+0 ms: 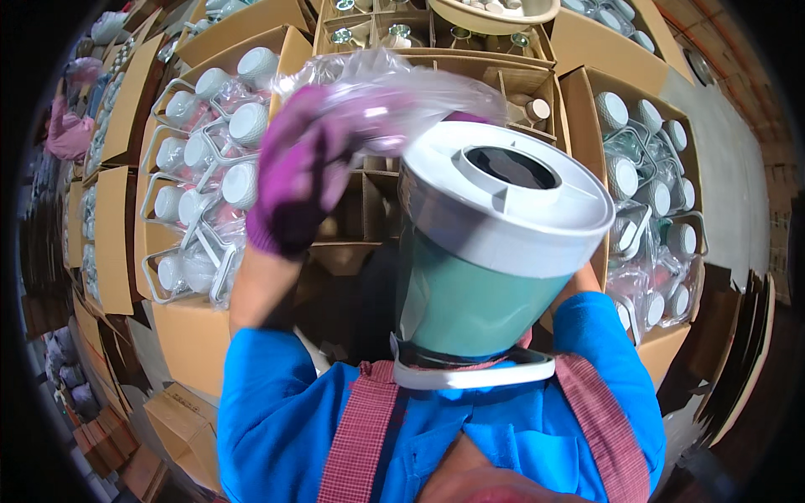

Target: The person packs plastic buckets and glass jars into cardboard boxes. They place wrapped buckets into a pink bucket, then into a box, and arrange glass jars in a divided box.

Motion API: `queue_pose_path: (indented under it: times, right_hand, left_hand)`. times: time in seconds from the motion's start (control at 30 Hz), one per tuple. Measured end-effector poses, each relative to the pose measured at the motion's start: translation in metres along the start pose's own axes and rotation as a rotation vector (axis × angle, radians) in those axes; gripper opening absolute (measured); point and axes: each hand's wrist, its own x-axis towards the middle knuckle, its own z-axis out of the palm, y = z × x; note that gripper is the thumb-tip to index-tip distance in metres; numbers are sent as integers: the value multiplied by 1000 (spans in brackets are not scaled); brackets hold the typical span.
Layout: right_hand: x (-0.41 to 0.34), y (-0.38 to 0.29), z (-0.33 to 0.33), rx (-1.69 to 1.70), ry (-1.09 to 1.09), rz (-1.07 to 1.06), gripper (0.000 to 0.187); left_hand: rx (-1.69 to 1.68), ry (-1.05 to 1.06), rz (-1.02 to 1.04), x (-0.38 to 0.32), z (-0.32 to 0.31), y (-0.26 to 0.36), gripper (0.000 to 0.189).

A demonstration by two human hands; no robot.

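In a purple glove, my left hand (308, 170) is raised at the upper left, its fingers at a crumpled clear plastic bag (402, 88) that looks blurred. Close before my chest stands a large green container (484, 289) with a pale grey round base or lid (509, 188) uppermost and a white handle (471, 376) at its lower end. My right hand (468, 117) is mostly hidden behind the container; only a bit of purple glove shows past its upper rim. Its grip cannot be seen.
Ahead is a divided cardboard carton (528, 69) with bottle-like items. Cartons of white-capped, handled containers in plastic flank me at left (188, 314) and right (654, 352). A cream basin (497, 19) with small pieces sits at the top. Another person (69, 129) is at far left.
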Motion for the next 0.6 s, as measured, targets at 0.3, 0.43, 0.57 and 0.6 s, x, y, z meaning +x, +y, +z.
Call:
queue_pose_path:
  times: [0.3,0.43,0.57,0.6]
  right_hand:
    - [-219,-74,28,-933,-175,-47,47]
    - [-296,-65,30,-905,-620,-559,44]
    - [-364,-17,34,-936,-823,-9,31]
    - [-371,-11,38,-939,-749,-93,31]
  left_hand:
    - [422,-162,-258,-196,25,5,22]
    - [1025,-471,32,-252,47,26,15]
    - [854,-534,-28,-260,85,54,27]
    - [773,-446,-11,-254,97,52,30]
